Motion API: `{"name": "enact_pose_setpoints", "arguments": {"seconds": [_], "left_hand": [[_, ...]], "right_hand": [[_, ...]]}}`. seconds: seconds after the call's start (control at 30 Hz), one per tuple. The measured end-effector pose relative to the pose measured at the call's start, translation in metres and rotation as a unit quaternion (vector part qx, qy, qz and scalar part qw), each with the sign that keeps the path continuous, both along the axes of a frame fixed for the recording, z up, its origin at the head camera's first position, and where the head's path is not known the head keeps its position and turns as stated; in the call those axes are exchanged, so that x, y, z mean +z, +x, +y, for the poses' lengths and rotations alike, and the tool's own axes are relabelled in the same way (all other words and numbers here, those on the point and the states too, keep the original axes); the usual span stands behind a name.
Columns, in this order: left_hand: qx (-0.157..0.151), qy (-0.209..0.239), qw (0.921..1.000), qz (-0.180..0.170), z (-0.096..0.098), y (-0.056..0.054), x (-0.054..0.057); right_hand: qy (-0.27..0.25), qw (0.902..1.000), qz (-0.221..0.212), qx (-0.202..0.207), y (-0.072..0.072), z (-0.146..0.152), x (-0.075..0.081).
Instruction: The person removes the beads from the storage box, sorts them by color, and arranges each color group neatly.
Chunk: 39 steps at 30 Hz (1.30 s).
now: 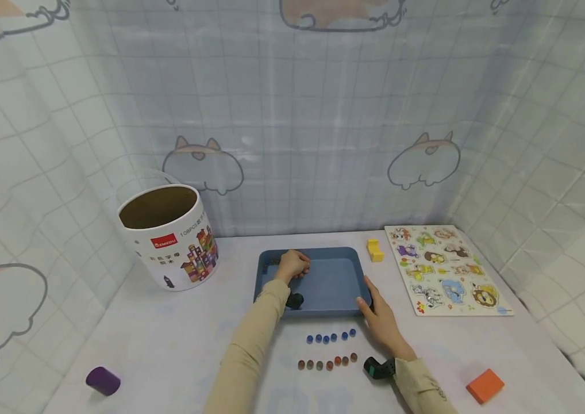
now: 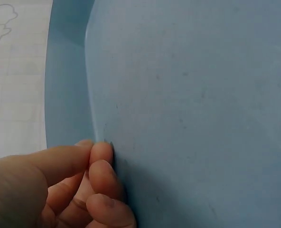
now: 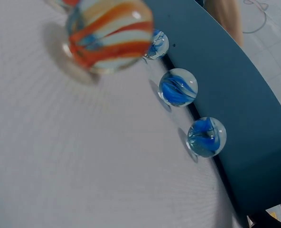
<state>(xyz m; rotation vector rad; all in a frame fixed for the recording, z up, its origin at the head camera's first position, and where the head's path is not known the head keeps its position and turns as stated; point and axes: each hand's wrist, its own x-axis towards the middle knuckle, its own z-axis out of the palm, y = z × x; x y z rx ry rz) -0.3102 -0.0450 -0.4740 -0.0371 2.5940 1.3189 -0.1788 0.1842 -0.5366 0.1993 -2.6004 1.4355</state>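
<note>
In the head view my left hand [image 1: 292, 265] reaches into a blue tray [image 1: 336, 276]. Its fingers are curled; thumb and index fingertips meet beside the tray's inner wall in the left wrist view, and I cannot tell whether something small is between them. A few small dark marbles [image 1: 274, 262] lie in the tray's back left corner. My right hand [image 1: 381, 322] grips the tray's front right edge, thumb over the rim and fingers along the outside. In front of the tray runs a row of blue marbles [image 1: 326, 339], then a row of orange and brown marbles [image 1: 330, 365].
A white printed bucket [image 1: 179, 247] stands at the back left. To the tray's right are a yellow block [image 1: 374, 250] and an animal puzzle board [image 1: 447, 273]. A purple cylinder [image 1: 103, 380] lies front left, an orange block [image 1: 485, 386] front right.
</note>
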Motion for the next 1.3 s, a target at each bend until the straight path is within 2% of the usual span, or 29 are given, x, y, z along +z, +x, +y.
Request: {"name": "enact_pose_setpoints", "arguments": {"seconds": [0.2,0.37,0.47,0.63,0.8,0.93,1.0,1.17,1.3], "left_hand": [[-0.007,-0.041,0.9991,-0.004,-0.003,0.003,0.001],[-0.027,-0.06,0.9978,0.007,-0.01,0.012,0.004],[-0.053,-0.042,0.9977,0.011,-0.016,0.021,0.009],[-0.109,0.02,0.9938,0.004,-0.03,0.04,0.021],[-0.148,0.074,0.9862,-0.012,-0.049,0.064,0.029],[-0.191,0.123,0.9731,-0.041,-0.066,0.088,0.033],[-0.215,0.132,0.9664,-0.048,-0.074,0.099,0.032],[-0.25,0.118,0.9597,-0.05,-0.086,0.13,0.021],[-0.252,0.103,0.9603,-0.061,-0.086,0.155,0.009]], "right_hand": [[0.003,1.0,-0.006,0.003,0.001,0.0,0.0],[0.003,0.9999,-0.008,0.006,0.004,0.0,-0.001],[0.004,0.9999,-0.009,0.008,0.006,0.0,-0.001],[0.01,0.9999,-0.004,0.007,0.006,0.001,-0.002],[0.011,0.9999,-0.006,0.008,0.005,0.001,-0.001],[0.012,0.9999,-0.005,0.007,0.004,0.001,0.002],[0.012,0.9999,-0.003,0.005,0.003,0.002,0.003],[0.01,0.9999,0.0,0.006,0.001,0.003,0.005],[0.014,0.9998,0.0,0.01,0.0,0.002,0.004]]}}
